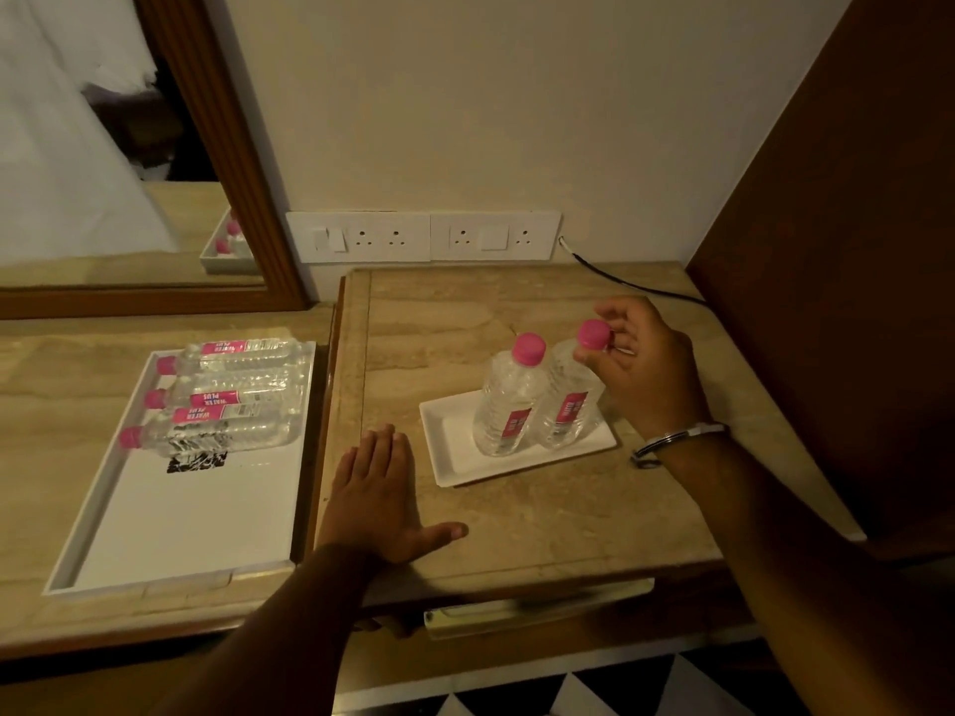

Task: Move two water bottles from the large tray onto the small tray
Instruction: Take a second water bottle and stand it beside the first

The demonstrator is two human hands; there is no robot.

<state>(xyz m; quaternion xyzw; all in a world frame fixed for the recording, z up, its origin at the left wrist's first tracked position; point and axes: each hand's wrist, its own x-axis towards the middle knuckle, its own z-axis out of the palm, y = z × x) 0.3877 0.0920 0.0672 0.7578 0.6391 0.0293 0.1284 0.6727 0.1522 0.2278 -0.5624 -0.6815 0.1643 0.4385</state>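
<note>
Water bottles: two stand upright, touching, on the small tray [449, 457]. Left-hand bottle [509, 400] free; right-hand bottle [566, 400] pinched at its pink cap [594, 334] by the right hand [646, 364], fingers [617, 333] closed on the cap. Left hand [382, 498] flat on the desk [568, 514], fingers spread, holding nothing.

Risk: tall narrow bottles packed close on a shallow tray; a sideways tug on letting go could tip one into the other.

Three bottles [232, 395] lie on the large tray [170, 534]. Marble-look top, beige wall, socket panel [424, 236], mirror [103, 147], dim warm light.
</note>
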